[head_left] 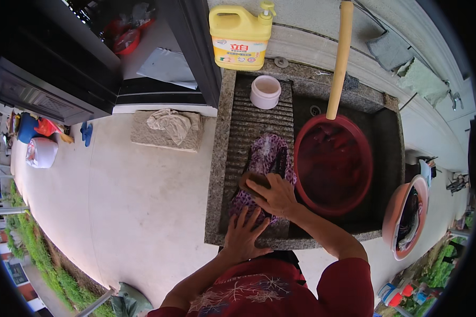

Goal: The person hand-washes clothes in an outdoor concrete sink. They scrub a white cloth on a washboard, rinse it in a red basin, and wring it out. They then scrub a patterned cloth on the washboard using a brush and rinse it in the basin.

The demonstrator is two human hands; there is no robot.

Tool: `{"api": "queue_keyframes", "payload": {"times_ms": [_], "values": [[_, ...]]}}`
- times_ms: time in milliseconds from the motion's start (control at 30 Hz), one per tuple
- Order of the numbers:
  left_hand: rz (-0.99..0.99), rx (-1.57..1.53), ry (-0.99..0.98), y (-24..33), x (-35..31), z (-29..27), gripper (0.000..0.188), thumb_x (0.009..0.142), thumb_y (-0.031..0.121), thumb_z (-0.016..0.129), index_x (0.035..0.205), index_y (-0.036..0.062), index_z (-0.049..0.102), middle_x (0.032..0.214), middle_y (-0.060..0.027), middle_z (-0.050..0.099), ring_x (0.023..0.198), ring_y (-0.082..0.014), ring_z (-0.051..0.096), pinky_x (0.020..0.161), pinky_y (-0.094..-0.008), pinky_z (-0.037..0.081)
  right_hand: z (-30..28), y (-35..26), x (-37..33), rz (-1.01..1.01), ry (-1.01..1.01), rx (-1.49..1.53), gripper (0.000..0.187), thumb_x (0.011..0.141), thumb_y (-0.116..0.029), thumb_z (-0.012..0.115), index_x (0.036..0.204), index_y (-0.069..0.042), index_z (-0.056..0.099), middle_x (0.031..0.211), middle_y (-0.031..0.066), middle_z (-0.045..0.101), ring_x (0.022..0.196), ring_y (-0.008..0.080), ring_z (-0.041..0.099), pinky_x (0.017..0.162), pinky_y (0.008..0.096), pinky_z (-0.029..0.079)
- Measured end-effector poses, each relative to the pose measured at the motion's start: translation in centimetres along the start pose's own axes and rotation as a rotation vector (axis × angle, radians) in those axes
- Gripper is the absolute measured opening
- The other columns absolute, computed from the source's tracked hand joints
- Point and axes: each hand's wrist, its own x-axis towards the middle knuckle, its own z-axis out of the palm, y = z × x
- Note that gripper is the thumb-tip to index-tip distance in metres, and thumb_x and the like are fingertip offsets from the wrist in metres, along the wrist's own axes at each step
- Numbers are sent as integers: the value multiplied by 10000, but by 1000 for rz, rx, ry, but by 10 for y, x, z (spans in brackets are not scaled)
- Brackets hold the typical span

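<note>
Outdoor granite wash sink, ribbed washboard slope.
Wet patterned garment lies limp, heavy, slippery; left hand flat, pinning its near end; right hand closed on brown scrub brush. Best grabbed bunched.

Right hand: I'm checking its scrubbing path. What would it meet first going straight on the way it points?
The right hand points up-left along the washboard; beyond the brush, it would probably keep crossing the patterned purple cloth.

Two basins, one jug
</note>
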Motion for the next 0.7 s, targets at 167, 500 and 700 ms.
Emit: {"api": "queue_keyframes", "payload": {"times_ms": [167, 500, 700], "values": [[15, -23, 17, 12, 9, -2, 886, 655, 750, 581, 1336, 193, 479, 1430, -143, 353, 1297, -394, 312, 961, -552, 322, 3, 62, 21, 104, 94, -209, 524, 783, -253, 682, 1282, -298, 530, 956, 115, 452, 865, 287, 518, 619, 422, 476], [-84, 89, 107, 5, -16, -4, 742, 798, 597, 569, 1314, 72, 478, 1389, -144, 415, 1256, -320, 404, 907, -470, 343, -15, 5, -40, -32, -18, -22, 591, 766, -281, 700, 1314, -342, 486, 1060, 115, 434, 921, 291, 503, 698, 442, 456], [-57, 33, 98, 17, -16, 9, 734, 800, 605, 565, 1290, 61, 502, 1401, -140, 405, 1271, -307, 394, 901, -462, 329, 5, 83, 27, 362, 218, -84, 474, 758, -285, 692, 1217, -301, 574, 947, 119, 477, 869, 301, 529, 665, 425, 503]]}}
